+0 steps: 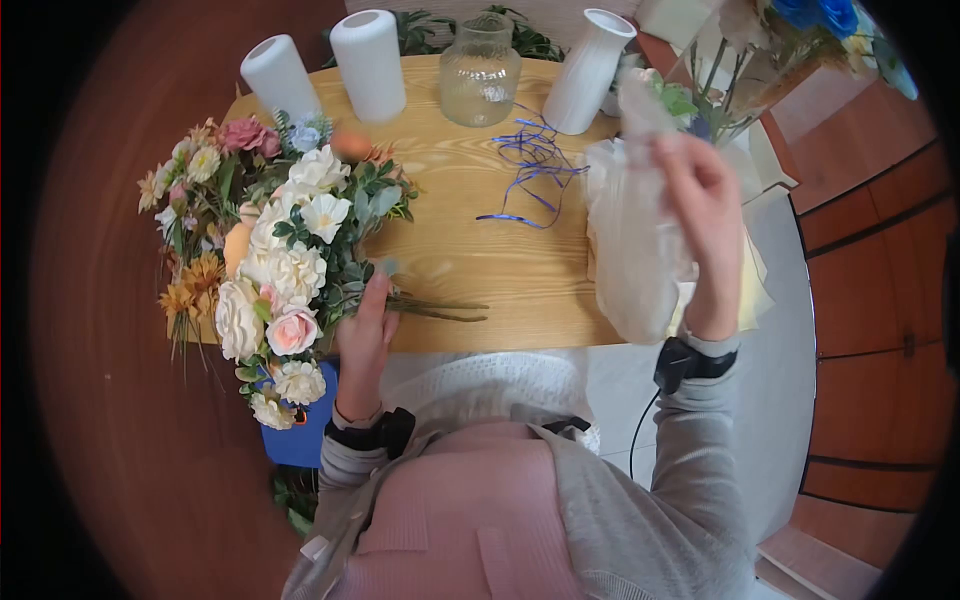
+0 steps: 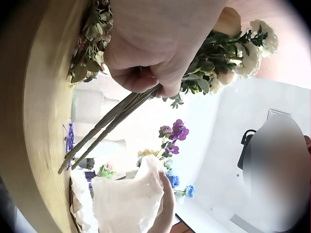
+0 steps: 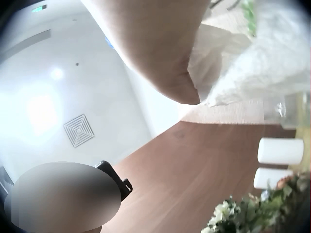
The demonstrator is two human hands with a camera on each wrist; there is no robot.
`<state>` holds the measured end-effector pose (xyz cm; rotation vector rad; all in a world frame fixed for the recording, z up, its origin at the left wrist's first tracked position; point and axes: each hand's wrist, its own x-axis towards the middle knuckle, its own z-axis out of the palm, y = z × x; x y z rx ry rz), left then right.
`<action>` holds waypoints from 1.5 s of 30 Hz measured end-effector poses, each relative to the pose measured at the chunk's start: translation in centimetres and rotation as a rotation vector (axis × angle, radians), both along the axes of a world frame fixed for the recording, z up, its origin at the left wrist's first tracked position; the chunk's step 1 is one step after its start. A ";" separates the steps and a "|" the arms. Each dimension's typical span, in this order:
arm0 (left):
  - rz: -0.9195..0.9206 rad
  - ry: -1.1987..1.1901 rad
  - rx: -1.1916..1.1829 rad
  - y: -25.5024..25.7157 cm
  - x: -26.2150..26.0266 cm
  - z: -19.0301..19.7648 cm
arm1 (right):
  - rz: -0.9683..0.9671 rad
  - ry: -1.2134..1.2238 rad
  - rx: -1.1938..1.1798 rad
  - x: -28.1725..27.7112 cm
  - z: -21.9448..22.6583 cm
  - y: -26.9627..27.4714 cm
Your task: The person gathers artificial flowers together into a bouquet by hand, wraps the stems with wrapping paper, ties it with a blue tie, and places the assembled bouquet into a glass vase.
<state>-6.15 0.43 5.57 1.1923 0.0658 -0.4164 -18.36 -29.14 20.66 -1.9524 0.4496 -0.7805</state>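
Observation:
In the head view my left hand grips the stems of a bouquet of cream and pale pink artificial flowers. The bare stem ends point right over the wooden table, and the blooms lean to the left. The left wrist view shows fingers curled round the green stems. On the right side, my right hand pinches a thin, translucent white sheet of wrapping material by its upper part. The sheet hangs crumpled over the table's right edge area. In the right wrist view the fingertips meet the crumpled sheet.
White vases and a clear glass vase line the table's back edge, with another white vase at right. A tangled blue ribbon lies mid-table. More flowers lie at left; blue flowers stand at back right.

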 end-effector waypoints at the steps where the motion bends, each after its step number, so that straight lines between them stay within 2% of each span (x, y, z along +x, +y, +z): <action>1: -0.014 -0.029 -0.004 0.3 0.0 0.2 | 0.084 0.036 -0.011 1.2 -0.9 1.2; 3: -0.020 -0.058 -0.007 1.0 0.0 0.3 | 0.250 0.160 -0.031 3.5 -3.3 3.7; 4: -0.005 -0.088 -0.011 1.4 0.1 0.3 | 0.273 0.149 -0.155 4.5 -5.1 4.7; 7: 0.008 -0.129 -0.009 3.1 0.3 0.3 | 0.379 0.268 -0.199 6.6 -7.9 7.9; 9: 0.002 -0.138 0.000 4.5 0.5 0.8 | 0.439 0.341 -0.466 7.5 -9.6 9.2; 10: -0.010 -0.125 -0.013 5.2 0.5 1.5 | 0.445 0.343 -0.461 7.9 -10.7 9.8; 12: -0.024 -0.138 -0.032 6.9 0.7 1.7 | 0.571 0.253 -0.135 8.3 -12.5 10.5; 13: -0.018 -0.132 -0.029 7.4 0.8 2.2 | 0.577 0.257 -0.131 8.3 -12.9 10.4; 15: -0.046 -0.168 -0.222 8.2 1.0 3.3 | 0.706 0.369 0.415 8.3 -13.3 9.7; 19: -0.014 -0.188 -0.316 8.6 1.4 3.7 | 0.661 0.277 0.375 6.1 -14.3 7.6; 21: -0.031 -0.188 -0.358 7.4 1.2 4.1 | 0.599 0.450 -0.194 4.3 -14.1 7.3; 22: 0.030 -0.128 -0.371 6.5 1.1 4.1 | 0.600 0.453 -0.194 3.7 -14.5 7.4; 23: 0.090 -0.068 -0.383 5.6 0.9 4.2 | 0.551 0.401 -0.393 3.1 -15.2 7.5; 24: 0.038 -0.058 -0.383 4.7 0.7 4.5 | 0.498 0.345 -0.590 2.7 -15.8 7.4; 25: 0.037 -0.056 -0.383 4.0 0.7 4.3 | 0.497 0.346 -0.590 2.5 -16.2 7.1; 27: -0.107 -0.040 -0.462 2.8 0.7 3.4 | 0.476 0.386 -0.726 2.2 -16.6 6.5; 28: -0.196 -0.096 -0.540 2.3 0.9 3.0 | 0.476 0.385 -0.725 2.1 -16.6 5.9; 29: -0.197 -0.097 -0.539 2.1 0.9 3.1 | 0.473 0.385 -0.729 2.2 -16.5 5.2; 32: -0.120 -0.088 -0.499 2.0 0.9 3.6 | 0.418 0.347 -0.756 2.3 -15.8 5.0; 34: -0.012 -0.172 -0.343 2.6 1.0 3.9 | 0.364 0.311 -0.776 2.5 -15.3 5.8; 36: 0.044 -0.158 -0.350 3.0 0.9 4.3 | 0.494 0.186 -0.485 3.0 -15.3 7.1; 37: 0.103 -0.142 -0.359 3.2 1.0 4.5 | 0.494 0.185 -0.481 3.1 -15.4 7.8; 39: 0.038 -0.225 -0.426 3.4 1.4 4.0 | 0.565 0.124 -0.550 3.2 -15.8 9.3; 41: 0.121 -0.164 -0.393 2.9 1.4 4.3 | 0.586 0.162 -0.586 3.0 -17.0 10.5; 43: 0.090 -0.162 -0.414 2.3 1.4 4.0 | 0.472 0.175 -0.742 2.8 -17.2 11.7; 45: 0.059 -0.157 -0.434 1.2 1.0 4.0 | 0.497 0.189 -0.670 2.8 -17.3 11.8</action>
